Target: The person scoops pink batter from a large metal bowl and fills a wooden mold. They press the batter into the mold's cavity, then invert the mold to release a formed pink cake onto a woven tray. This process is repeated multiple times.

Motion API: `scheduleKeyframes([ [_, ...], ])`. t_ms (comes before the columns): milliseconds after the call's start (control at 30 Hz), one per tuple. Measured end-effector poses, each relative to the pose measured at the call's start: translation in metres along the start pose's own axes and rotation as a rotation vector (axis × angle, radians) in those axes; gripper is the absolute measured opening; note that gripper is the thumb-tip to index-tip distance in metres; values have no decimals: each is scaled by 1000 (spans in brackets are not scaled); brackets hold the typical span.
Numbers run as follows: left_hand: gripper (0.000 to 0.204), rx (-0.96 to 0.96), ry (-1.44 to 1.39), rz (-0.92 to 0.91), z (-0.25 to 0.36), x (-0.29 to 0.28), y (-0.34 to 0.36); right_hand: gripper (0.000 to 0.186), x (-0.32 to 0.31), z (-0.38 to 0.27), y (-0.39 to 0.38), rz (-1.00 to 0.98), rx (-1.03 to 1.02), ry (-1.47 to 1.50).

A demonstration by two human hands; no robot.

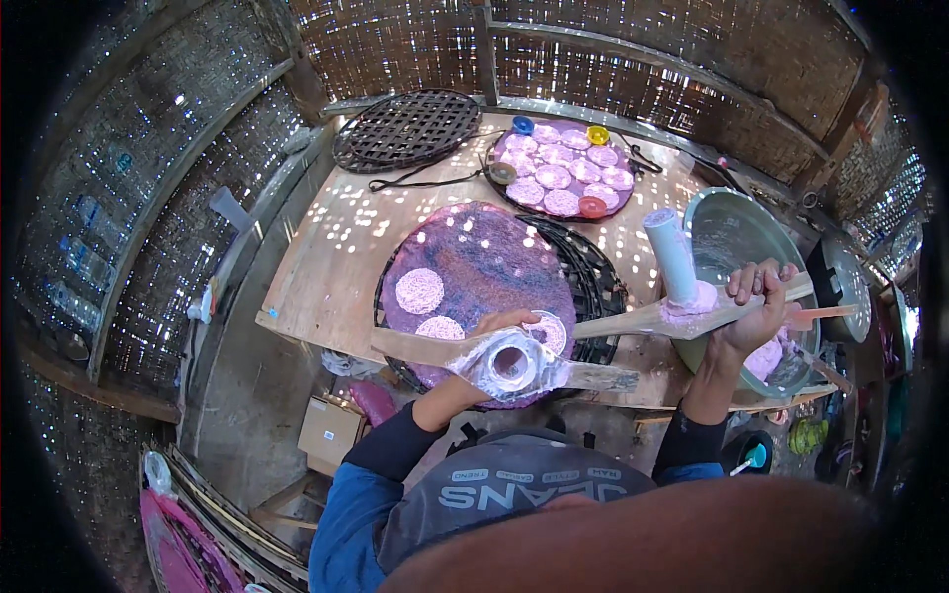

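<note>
Near mat [474, 252] part-filled, far mat [625, 161] looks nearly full

L hand [502, 321] grips wooden press [544, 368], hole wrapped in clear plastic, over near mat's front part. R hand [759, 301] closed round wooden bar [628, 322] w/ pale plunger [672, 259], pink dough [698, 298] stuck at its base. Near mat, on dark woven tray [585, 262]: approx. 3 pink discs [420, 291] visible, much surface prob. left to fill. Green basin [732, 227], R side: more pink dough inside. Far mat: many discs, w/ round coloured pieces [597, 135] round edge.
</note>
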State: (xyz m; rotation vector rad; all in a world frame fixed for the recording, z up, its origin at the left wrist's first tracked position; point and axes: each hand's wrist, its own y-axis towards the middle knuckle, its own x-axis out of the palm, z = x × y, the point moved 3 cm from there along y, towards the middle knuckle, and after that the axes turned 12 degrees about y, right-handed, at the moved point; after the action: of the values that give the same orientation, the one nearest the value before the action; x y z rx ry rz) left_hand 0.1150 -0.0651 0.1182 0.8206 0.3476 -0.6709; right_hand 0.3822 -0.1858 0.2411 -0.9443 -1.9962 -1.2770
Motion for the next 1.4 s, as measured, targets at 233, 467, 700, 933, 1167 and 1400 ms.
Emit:
scheduleKeyframes([
  [233,46,-128,-172,-42,-5,7,0,12,-2,8,-2,58,-49,40],
  [467,57,-68,-628,238,-7,20,20,6,-21,82,-4,214,142,327],
  [700,30,-302,-1158,502,-36,-39,24,20,-19,143,-109,122,860,335],
  [933,25,-337,-962,764,-42,-66,20,15,-22,85,-90,-638,1121,-882],
  [1167,30,-279,-975,623,-61,-58,26,12,26,56,-61,-747,123,-810],
  [1400,37,-273,-1003,543,-43,-50,39,31,56,54,-58,-950,-256,-982],
])
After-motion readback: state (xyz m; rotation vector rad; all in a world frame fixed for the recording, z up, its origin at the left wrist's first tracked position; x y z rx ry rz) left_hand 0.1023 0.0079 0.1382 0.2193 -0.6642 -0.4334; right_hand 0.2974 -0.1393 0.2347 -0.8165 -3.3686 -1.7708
